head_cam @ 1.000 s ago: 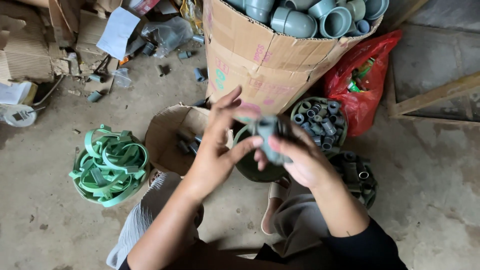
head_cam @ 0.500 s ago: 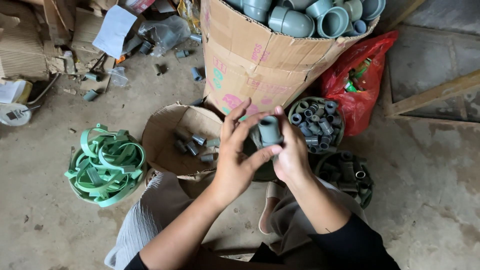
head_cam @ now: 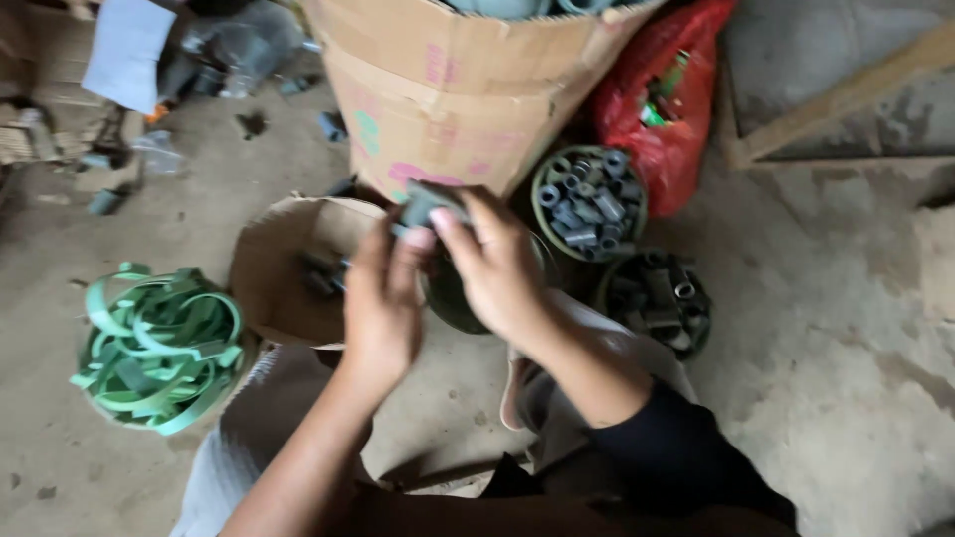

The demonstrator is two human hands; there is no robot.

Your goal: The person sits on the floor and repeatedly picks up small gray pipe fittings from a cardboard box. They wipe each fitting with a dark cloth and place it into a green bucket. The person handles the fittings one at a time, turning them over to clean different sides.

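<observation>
Both my hands hold one small grey pipe fitting [head_cam: 426,203] up in front of a big cardboard box. My left hand [head_cam: 383,298] grips it from below with the thumb and fingers. My right hand [head_cam: 492,261] closes on it from the right, fingers over its top. Directly below the hands lies a low open cardboard box [head_cam: 284,254] with a few dark fittings inside. A dark round bowl [head_cam: 453,303] is mostly hidden behind my right hand.
A tall cardboard box [head_cam: 448,94] of grey fittings stands behind. Two round containers of short grey pipe pieces [head_cam: 587,204] [head_cam: 659,301] sit to the right, beside a red plastic bag [head_cam: 665,109]. A pile of green strapping [head_cam: 159,348] lies left on the concrete floor.
The camera has shifted closer and down. My hands with the fitting have moved left, over the low box, and the fitting has been turned in my fingers.
</observation>
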